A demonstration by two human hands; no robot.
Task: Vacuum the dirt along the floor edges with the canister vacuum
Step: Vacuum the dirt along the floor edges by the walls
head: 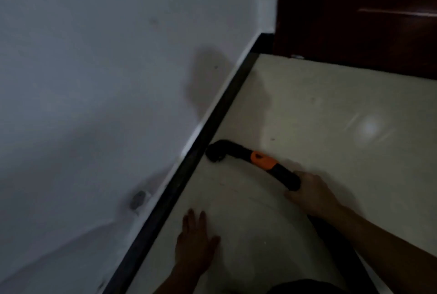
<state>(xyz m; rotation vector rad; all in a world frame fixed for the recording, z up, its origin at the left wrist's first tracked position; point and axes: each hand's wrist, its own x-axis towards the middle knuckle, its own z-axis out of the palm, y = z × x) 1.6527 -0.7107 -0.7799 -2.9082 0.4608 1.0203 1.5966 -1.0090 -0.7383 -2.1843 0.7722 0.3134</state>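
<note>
A black vacuum wand [238,152] with an orange collar [263,160] lies low over the pale tiled floor [331,104]. Its curved nozzle tip [215,153] touches the floor right beside the black skirting strip [208,133] at the foot of the wall. My right hand [309,191] is shut on the wand's rear end. A dark hose [335,244] runs back from it under my forearm. My left hand [195,239] rests flat on the floor with fingers spread, holding nothing. The canister itself is out of view.
A grey-white wall [106,81] fills the left side. A small grey fitting [139,199] sits low on it above the skirting. A dark wooden door or cabinet [354,10] closes off the far end of the floor. A small speck [272,139] lies on the tile beyond the nozzle.
</note>
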